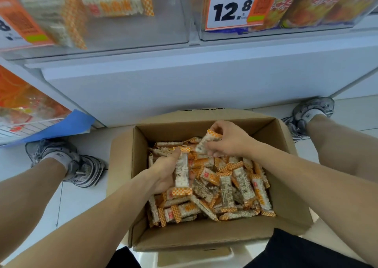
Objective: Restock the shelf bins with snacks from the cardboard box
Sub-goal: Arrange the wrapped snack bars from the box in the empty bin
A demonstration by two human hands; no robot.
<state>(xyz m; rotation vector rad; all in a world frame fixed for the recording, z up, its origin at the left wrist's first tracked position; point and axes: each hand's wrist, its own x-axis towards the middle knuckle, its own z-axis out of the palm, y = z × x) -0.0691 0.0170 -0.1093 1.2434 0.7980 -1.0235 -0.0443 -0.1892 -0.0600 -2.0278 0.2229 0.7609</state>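
Head view: your left hand (163, 171) grasps a snack bar (181, 170) inside the cardboard box (204, 237). At two o'clock from it, your right hand (229, 139) pinches another bar (206, 141). The shelf bin (98, 32) sits at twelve o'clock.

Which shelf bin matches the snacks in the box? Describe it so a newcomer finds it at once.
Start at the open cardboard box on the floor and look up to the shelf. Take the clear bin upper left. It holds the same white bars with orange-checked ends; its right-hand neighbour, behind the 12.8 price tag, holds colourful bags.
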